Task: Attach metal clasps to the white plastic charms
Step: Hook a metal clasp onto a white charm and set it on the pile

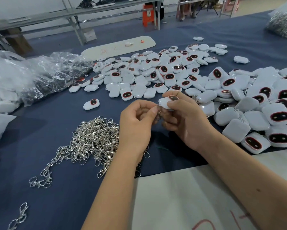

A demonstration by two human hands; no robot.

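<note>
Mid-attachment on one piece. Right hand point(184, 120) gripping a white charm point(164, 103) between thumb and fingers, held above the blue table point(56, 188) near centre. Left hand point(136, 123) pinching a metal clasp point(158, 113) at the charm's left edge, fingers curled tight; ring partly hidden, engagement not confirmable. Loose clasp pile point(93, 140) lying near left, plentiful. Large charm heap point(156, 72) spread far and centre, apparently bare. Right-hand heap point(264, 117) showing bits of metal among pieces, likely finished. Judged early to midway, with much left.
</note>
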